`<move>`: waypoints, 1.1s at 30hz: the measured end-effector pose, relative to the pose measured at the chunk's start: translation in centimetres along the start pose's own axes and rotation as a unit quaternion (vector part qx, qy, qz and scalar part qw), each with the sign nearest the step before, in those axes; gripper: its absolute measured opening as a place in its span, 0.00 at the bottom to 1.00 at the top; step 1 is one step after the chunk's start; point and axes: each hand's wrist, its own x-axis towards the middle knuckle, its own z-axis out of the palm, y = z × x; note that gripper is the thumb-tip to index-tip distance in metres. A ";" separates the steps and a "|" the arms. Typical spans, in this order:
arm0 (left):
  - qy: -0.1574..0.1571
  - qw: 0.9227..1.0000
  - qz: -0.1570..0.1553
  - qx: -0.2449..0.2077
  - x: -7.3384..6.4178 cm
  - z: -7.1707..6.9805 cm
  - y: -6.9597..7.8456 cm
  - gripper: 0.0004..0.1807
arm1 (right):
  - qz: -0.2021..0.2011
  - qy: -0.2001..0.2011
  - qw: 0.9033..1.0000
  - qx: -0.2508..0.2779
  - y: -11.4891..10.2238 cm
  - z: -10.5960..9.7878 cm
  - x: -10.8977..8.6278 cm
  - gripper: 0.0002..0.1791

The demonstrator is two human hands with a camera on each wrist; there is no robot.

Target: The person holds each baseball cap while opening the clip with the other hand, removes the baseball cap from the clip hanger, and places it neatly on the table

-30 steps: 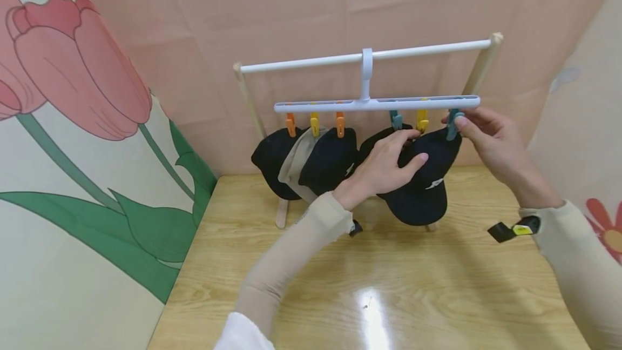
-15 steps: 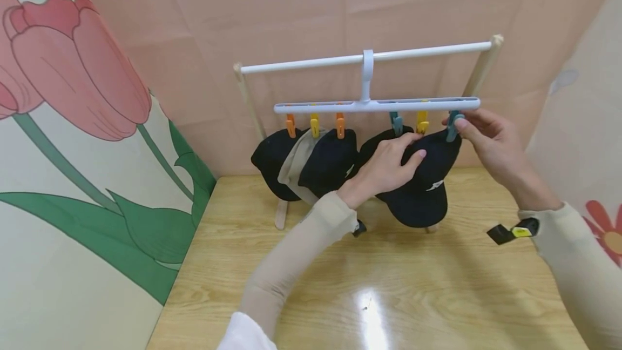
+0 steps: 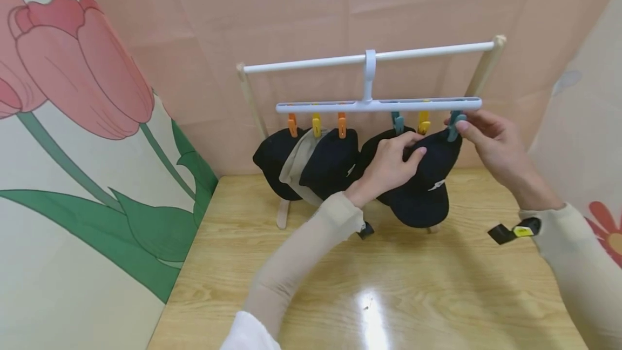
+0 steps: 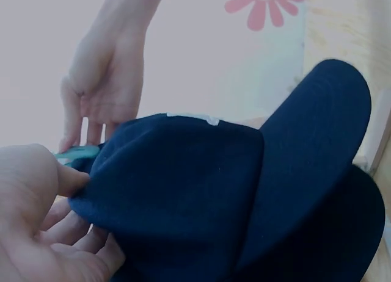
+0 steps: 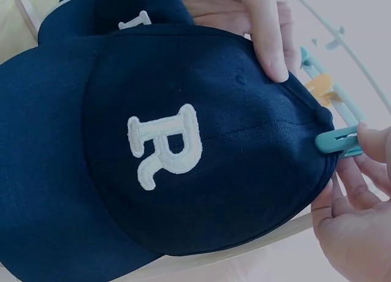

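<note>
"Two hands, the left hand (image 3: 389,163) and the right hand (image 3: 500,145), meet at one dark cap (image 3: 434,161), right of centre in the frame."

"Holding it, or only touching?"

"Holding. The left thumb and fingers pinch the crown near its top edge. The right thumb and fingers pinch a teal clip (image 5: 333,141) at that edge (whether the clip bites the cloth fully, I cannot tell)."

"Why one hand on each?"

"Probably because the cloth is soft: the left steadies it while the right controls the clip's small levers."

"How does the cap sit?"

"Its brim points down towards the worktop (image 3: 427,285), and the right wrist view shows a white letter R (image 5: 162,126) on its front. Above is a pale hanger (image 3: 379,105), hooked over a white rail (image 3: 311,62) across the upper middle, presumably to lift everything clear of the wood."

"What else hangs there?"

"A yellow clip (image 3: 424,123) just beside the left fingers, and another dark cap (image 3: 374,147) partly hidden by that hand. Left of centre, a beige cap (image 3: 295,163) sits between dark ones, below orange clips (image 3: 342,126); spacing the clips along the bar likely spreads the weight."
</note>
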 end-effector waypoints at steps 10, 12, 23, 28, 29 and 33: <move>0.036 0.999 -0.006 -0.014 -0.1 0.2 0.2 0.15 | 0.014 0.029 0.999 -0.039 -0.2 0.1 0.2 0.21; 0.041 0.999 -0.003 -0.015 -0.1 0.2 0.2 0.15 | 0.010 0.036 0.999 -0.029 -0.2 0.2 0.2 0.20; 0.050 0.999 -0.011 -0.014 -0.1 0.2 0.1 0.17 | 0.043 0.056 0.992 -0.102 -0.8 0.4 0.2 0.21; 0.053 0.998 -0.012 -0.019 -0.2 0.2 0.3 0.16 | 0.049 0.060 0.992 -0.098 -0.8 0.3 0.1 0.22; 0.055 0.998 -0.010 -0.019 -0.2 0.3 0.3 0.16 | 0.049 0.061 0.993 -0.090 -0.8 0.3 0.0 0.23; 0.061 0.998 0.000 -0.018 -0.2 0.3 0.3 0.16 | 0.047 0.068 0.995 -0.051 -0.7 0.5 0.0 0.22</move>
